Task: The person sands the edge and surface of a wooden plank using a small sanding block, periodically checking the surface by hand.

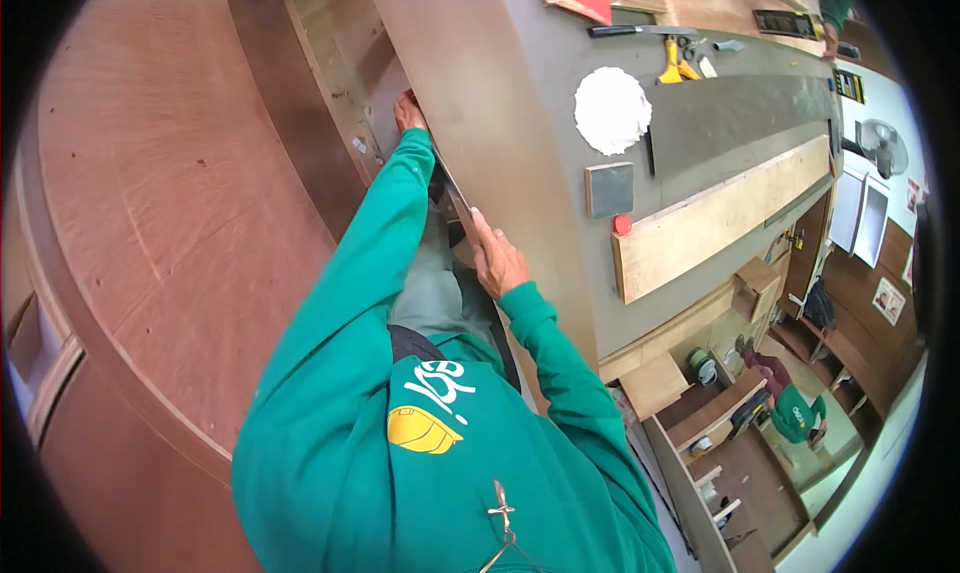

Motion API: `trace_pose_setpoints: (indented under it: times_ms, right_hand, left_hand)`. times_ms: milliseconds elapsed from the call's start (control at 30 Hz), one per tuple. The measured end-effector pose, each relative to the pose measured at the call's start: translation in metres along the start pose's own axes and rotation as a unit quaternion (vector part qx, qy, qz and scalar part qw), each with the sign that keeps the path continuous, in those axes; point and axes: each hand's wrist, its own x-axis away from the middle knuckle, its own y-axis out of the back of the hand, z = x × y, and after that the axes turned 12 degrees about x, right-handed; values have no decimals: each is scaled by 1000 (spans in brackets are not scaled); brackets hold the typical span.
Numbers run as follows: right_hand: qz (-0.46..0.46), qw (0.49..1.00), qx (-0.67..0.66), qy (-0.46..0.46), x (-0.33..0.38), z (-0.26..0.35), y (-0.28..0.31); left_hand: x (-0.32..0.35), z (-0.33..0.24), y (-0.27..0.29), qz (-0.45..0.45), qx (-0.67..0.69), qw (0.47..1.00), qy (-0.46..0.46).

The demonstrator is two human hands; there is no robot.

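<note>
At bench edge: left hand [408,111] and right hand [497,259] spaced apart, fingers grasping brown laminate sheet [480,103] rim, steadying long panel against workbench [700,143].

Panel: we see the long panel [490,113] lying on the workbench [570,93], its near edge running from 11 to 5 o'clock.
Left hand: our left hand [408,113] grips that edge at 11 o'clock.
Right hand: our right hand [495,258] rests on the same edge, just below the centre.
Bench items: the round disc [611,110] lies at 1 o'clock, the square block [609,190] just below it.
Plank: the plank [720,218] lies at 3 o'clock, right of the block.
Plywood: the plywood sheet [170,193] lies at 9 o'clock.
</note>
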Motion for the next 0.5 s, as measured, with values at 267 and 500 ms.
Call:
trace_pose_setpoints:
  times_ms: [267, 500]
  right_hand:
    - [10, 999, -23, 27, -7, 15, -4]
    - [23, 999, -20, -13, -14, 18, -25]
  left_hand:
    - [-33, 63, 56, -49, -107, 991, -64]
    - [19, 11, 34, -81, -112, 985, -99]
